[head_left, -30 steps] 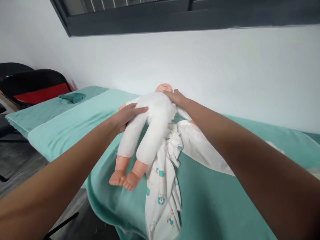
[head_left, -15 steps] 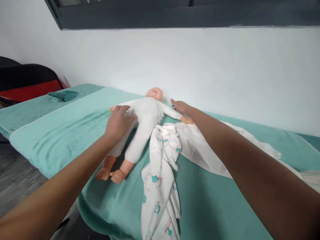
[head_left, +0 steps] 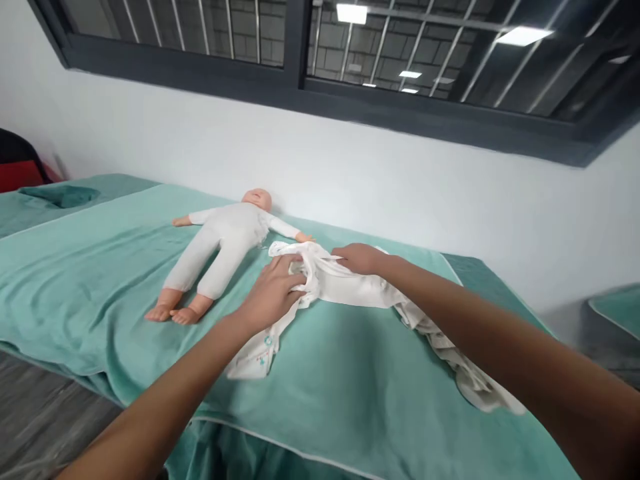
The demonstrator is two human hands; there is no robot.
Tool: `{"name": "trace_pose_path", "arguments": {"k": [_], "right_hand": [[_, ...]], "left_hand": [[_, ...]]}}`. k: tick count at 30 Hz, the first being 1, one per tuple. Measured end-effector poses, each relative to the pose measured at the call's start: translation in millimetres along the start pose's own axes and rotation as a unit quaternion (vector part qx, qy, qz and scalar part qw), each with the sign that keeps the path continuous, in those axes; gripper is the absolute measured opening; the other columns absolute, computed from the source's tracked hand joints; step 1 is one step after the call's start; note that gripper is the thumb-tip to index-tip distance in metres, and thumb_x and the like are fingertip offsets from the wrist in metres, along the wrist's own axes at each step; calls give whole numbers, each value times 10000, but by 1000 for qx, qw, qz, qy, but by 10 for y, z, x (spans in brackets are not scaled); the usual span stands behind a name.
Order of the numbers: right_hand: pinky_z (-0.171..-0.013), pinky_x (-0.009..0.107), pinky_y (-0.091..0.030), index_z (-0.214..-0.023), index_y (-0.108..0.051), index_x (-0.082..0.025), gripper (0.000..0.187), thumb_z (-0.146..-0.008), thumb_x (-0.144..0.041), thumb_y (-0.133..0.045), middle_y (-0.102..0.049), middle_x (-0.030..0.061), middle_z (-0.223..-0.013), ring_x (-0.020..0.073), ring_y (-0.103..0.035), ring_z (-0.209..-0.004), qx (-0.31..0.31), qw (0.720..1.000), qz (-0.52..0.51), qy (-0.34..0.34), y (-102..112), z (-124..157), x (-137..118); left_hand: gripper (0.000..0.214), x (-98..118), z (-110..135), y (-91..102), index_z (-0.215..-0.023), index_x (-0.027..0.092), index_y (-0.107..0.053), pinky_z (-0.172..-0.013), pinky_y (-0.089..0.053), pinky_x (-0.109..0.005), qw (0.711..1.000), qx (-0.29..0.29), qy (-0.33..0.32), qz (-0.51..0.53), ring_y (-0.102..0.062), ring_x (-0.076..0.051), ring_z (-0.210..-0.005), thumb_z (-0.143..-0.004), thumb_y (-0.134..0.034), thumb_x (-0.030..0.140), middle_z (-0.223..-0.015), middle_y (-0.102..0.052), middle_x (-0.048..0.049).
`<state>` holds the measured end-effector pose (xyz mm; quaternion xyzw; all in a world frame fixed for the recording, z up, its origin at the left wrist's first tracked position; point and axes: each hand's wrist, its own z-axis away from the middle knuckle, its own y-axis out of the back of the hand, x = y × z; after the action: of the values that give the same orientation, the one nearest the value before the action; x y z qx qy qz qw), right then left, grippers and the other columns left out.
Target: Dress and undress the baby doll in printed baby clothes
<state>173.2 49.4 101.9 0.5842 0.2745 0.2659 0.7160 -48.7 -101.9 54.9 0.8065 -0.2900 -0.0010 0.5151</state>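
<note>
A baby doll (head_left: pixel 227 230) in a white body suit lies on its back, arms spread, to the left of both hands. My left hand (head_left: pixel 275 290) has its fingers curled into a bunched white baby garment with small teal prints (head_left: pixel 263 350). Part of that garment trails toward me under my left wrist. My right hand (head_left: pixel 360 258) is closed on white fabric beside it, with a fold pinched at the fingertips. Plain white cloth (head_left: pixel 353 288) stretches right from there, beneath my right forearm. Where the garment ends and the cloth begins is hard to tell.
Teal sheeting (head_left: pixel 350 380) covers the bed, which stands against a white wall (head_left: pixel 200 140). Above is a dark-framed window (head_left: pixel 425 120) with bars. A crumpled cream cloth (head_left: pixel 475 380) lies at the right. A red and black chair (head_left: pixel 20 167) stands far left.
My view has swung right and up. Both hands have left the doll's sides and now grasp the white fabrics. The printed garment is bunched up instead of lying stretched out.
</note>
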Motion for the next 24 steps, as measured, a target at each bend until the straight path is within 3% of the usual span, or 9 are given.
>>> {"name": "trace_pose_path", "arguments": {"k": [3, 5, 7, 11, 15, 17, 19, 22, 24], "right_hand": [[-835, 306, -420, -1120, -638, -269, 276, -948, -332, -431, -692, 31, -1135, 222, -613, -1008, 37, 992, -80, 87, 225, 448, -299], [-840, 291, -419, -1100, -633, -247, 276, -957, -341, -416, -686, 15, -1121, 196, -611, -991, 74, 975, -163, 134, 382, 775, -460], [-816, 289, -424, -1069, -625, -231, 275, -952, -388, -433, -683, 13, -1072, 188, -607, -943, 108, 965, -208, 117, 524, 1106, -561], [-752, 315, -448, -1113, -595, -217, 429, -880, -571, -522, -673, 52, -1045, 219, -608, -875, 134, 964, -227, -24, 632, 1678, -637], [-949, 393, -451, -1226, -583, -234, 567, -799, -606, -628, -642, 71, -1235, 291, -589, -1113, 129, 930, -343, 18, 296, 1966, -899], [-1042, 410, -414, -1245, -598, -261, 555, -800, -591, -631, -631, 45, -1282, 296, -555, -1205, 125, 881, -452, 58, -30, 1987, -1188], [-1045, 438, -428, -1235, -626, -295, 523, -823, -612, -576, -659, 23, -1251, 296, -577, -1196, 93, 814, -572, 27, -416, 1942, -1550], [-990, 496, -480, -1271, -615, -391, 566, -753, -620, -596, -688, 11, -1208, 303, -628, -1134, 82, 673, -735, -29, -1031, 1786, -2139], [-896, 527, -519, -1265, -589, -509, 636, -639, -608, -644, -689, -25, -1208, 333, -625, -1143, 72, 600, -795, -44, -1439, 1661, -2534]], "left_hand": [[116, 373, -213, 5, -853, 225, -651, -1059, -334, -482, 998, 9, -52, -18, -327, -314, -1364, -876, -566, 301, -1434, -425, -90], [137, 583, -313, 3, -880, 234, -650, -996, -387, -457, 997, -15, -66, -35, -464, -293, -1228, -896, -534, 304, -1225, -562, -101], [190, 754, -355, 27, -924, 241, -654, -899, -429, -418, 996, -5, -63, -67, -555, -264, -1023, -921, -467, 269, -1006, -602, -89], [254, 1052, -237, 220, -1004, 250, -645, -719, -439, -320, 989, 108, -17, -102, -570, -218, -869, -933, -403, 229, -991, -574, -80], [181, 1361, 86, 492, -974, 245, -607, -807, -476, -308, 961, 269, 60, 7, -574, -198, -920, -938, -431, 267, -1003, -548, -62], [152, 1494, 321, 571, -977, 252, -581, -936, -467, -345, 932, 338, 109, 75, -570, -204, -1005, -939, -435, 273, -1042, -537, -60], [173, 1584, 629, 573, -1071, 272, -559, -1041, -422, -389, 918, 348, 151, 114, -535, -224, -1145, -922, -475, 295, -1157, -519, -71], [690, 1607, 1222, 425, -1388, 301, -386, -1128, -344, -459, 941, 244, 190, 138, -383, -310, -1357, -775, -682, 414, -1444, -355, -122], [926, 1529, 1661, 278, -1459, 324, -312, -1142, -323, -491, 945, 153, 256, 135, -348, -352, -1385, -666, -766, 476, -1513, -295, -126]]}}
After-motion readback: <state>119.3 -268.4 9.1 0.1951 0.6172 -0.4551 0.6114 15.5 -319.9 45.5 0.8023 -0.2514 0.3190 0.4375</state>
